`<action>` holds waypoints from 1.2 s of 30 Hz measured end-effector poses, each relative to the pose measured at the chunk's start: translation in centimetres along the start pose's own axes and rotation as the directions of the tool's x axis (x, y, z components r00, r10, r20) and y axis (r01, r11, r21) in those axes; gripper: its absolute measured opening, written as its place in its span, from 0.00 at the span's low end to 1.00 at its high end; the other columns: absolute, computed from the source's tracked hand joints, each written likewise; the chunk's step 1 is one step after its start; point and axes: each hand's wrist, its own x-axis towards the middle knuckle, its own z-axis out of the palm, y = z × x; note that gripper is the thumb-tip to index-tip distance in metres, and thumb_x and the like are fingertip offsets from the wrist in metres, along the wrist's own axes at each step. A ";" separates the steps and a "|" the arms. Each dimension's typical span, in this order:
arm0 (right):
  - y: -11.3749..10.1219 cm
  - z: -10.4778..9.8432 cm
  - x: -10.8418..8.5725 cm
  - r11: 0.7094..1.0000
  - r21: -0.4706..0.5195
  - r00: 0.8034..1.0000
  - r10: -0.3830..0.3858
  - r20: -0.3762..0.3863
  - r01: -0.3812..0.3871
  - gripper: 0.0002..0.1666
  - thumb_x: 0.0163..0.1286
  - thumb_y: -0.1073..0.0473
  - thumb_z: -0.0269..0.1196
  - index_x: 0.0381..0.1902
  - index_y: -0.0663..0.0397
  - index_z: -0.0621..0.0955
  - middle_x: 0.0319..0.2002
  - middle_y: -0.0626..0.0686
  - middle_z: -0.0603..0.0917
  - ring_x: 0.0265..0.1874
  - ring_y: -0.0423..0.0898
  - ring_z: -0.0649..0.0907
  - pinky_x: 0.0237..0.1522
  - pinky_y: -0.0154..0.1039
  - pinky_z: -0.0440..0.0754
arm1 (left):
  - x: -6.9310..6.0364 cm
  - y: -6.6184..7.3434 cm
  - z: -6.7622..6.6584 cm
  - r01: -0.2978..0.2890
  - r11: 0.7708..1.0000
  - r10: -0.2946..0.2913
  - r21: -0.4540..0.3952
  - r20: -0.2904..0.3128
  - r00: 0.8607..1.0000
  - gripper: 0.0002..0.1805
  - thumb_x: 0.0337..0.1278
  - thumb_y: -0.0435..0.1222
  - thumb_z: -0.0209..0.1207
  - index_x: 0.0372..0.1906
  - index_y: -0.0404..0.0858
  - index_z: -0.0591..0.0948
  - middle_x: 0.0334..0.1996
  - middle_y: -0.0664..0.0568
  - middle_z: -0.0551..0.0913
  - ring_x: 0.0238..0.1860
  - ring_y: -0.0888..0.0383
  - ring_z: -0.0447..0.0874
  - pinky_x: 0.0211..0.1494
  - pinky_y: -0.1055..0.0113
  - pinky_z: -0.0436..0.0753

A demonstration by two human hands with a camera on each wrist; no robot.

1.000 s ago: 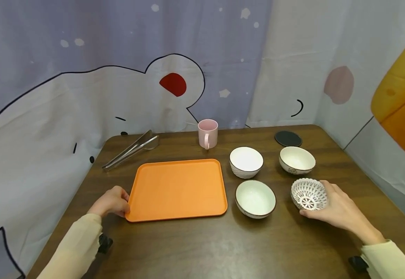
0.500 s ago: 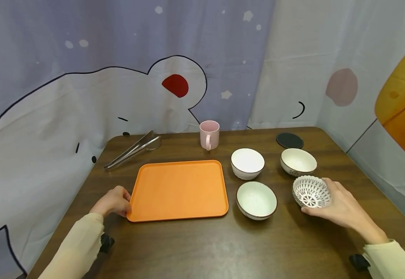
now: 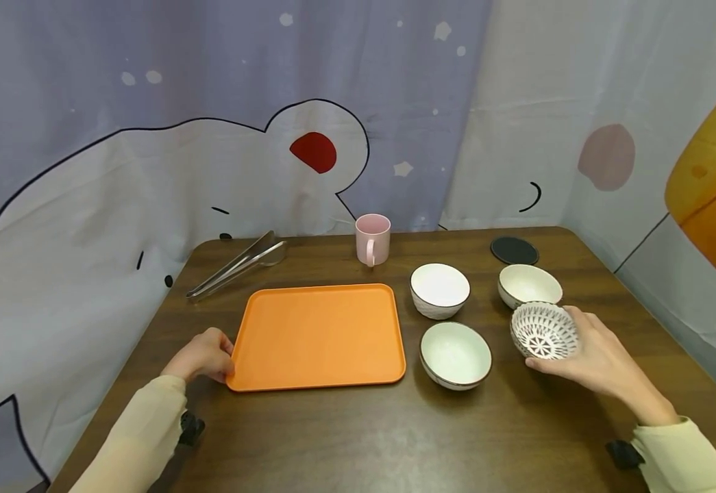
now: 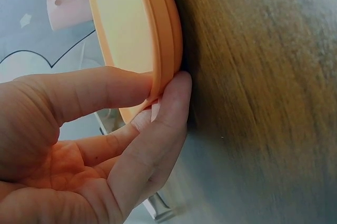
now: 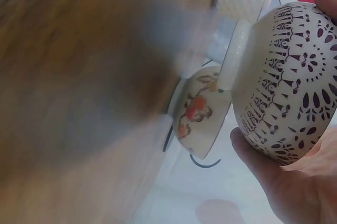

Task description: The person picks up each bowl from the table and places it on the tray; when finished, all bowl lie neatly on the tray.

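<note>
In the head view, my left hand (image 3: 203, 355) pinches the near left corner of an orange tray (image 3: 323, 335) lying on the table. The left wrist view shows the thumb (image 4: 105, 91) on the tray's inner side and fingers against the outside of its rim. My right hand (image 3: 601, 359) grips a white bowl with a dark petal pattern (image 3: 542, 332) by its side. That bowl is held tilted off the table, and its foot (image 5: 234, 55) shows in the right wrist view. Just behind it stands a cream bowl with orange flowers (image 5: 195, 113).
A white ribbed bowl (image 3: 439, 291) and a pale green bowl with a dark rim (image 3: 455, 355) stand right of the tray. Farther back are metal tongs (image 3: 237, 267), a pink mug (image 3: 373, 239) and a black round coaster (image 3: 514, 250). A printed curtain (image 3: 210, 164) hangs behind the table.
My right hand has raised the patterned bowl off the table, bringing it closer to the flowered bowl. The left hand keeps its hold on the tray corner. The head view has shifted slightly.
</note>
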 end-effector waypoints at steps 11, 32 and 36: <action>-1.7 0.0 0.7 1.000 0.013 1.000 -0.024 0.001 0.024 0.67 0.39 0.34 0.77 0.67 0.68 0.61 0.55 0.73 0.70 0.47 0.68 0.76 0.42 0.64 0.76 | 0.0 -0.1 0.2 0.027 1.000 -0.027 -0.002 -0.015 1.000 0.18 0.38 0.18 0.62 0.38 0.23 0.70 0.33 0.37 0.75 0.26 0.52 0.83 0.34 0.59 0.88; -4.6 0.5 2.9 0.998 0.045 0.998 -0.043 0.045 0.041 0.69 0.41 0.32 0.76 0.68 0.68 0.60 0.56 0.72 0.70 0.51 0.68 0.74 0.46 0.66 0.75 | -0.3 -0.3 0.1 0.021 1.000 -0.021 -0.020 -0.012 1.000 0.18 0.39 0.19 0.62 0.39 0.23 0.70 0.34 0.36 0.75 0.27 0.52 0.84 0.34 0.59 0.88; -5.4 0.6 3.2 0.998 0.047 0.998 -0.042 0.053 0.040 0.70 0.40 0.31 0.76 0.69 0.68 0.60 0.56 0.71 0.71 0.51 0.67 0.75 0.47 0.64 0.75 | -0.2 -0.2 0.1 0.011 1.000 -0.012 -0.024 -0.018 1.000 0.17 0.38 0.19 0.62 0.39 0.23 0.71 0.34 0.37 0.75 0.26 0.52 0.84 0.34 0.59 0.88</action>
